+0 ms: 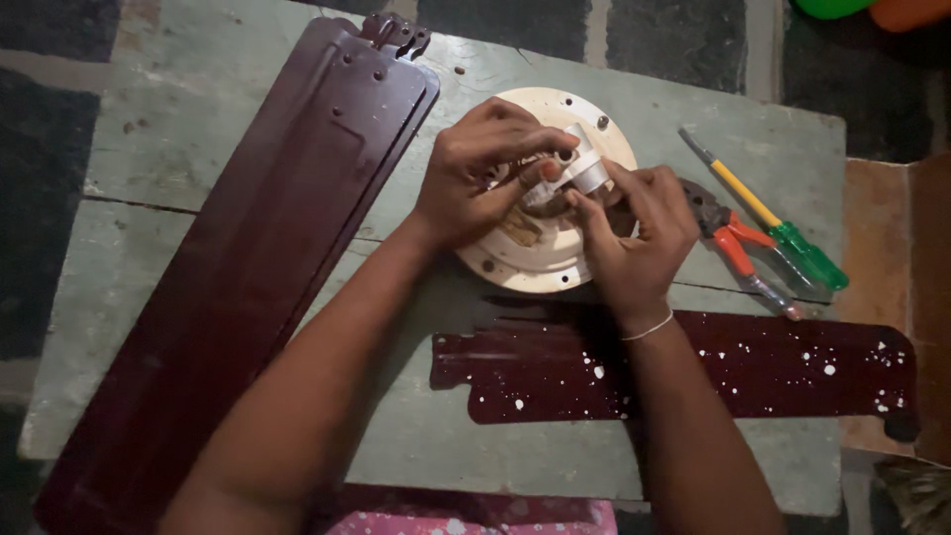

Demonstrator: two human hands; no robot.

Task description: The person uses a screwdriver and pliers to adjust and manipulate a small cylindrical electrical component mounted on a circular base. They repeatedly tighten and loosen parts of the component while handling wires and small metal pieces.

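Observation:
A round cream fan motor housing [515,260] lies on a worn green table [178,149]. Both hands work over its centre. My left hand [474,176] curls over the housing's middle, fingertips pinching a small white cylindrical part [586,170]. My right hand [634,233] grips the same white part from the right and below. A thin white string circles my right wrist. The housing's centre is mostly hidden by my fingers.
Stacked dark maroon fan blades [267,248] lie diagonally at the left. Another maroon blade with white paint specks [753,362] lies near the front. Orange-handled pliers [733,238] and a yellow-and-green screwdriver [783,228] rest at the right. Small screws lie near the table's far edge.

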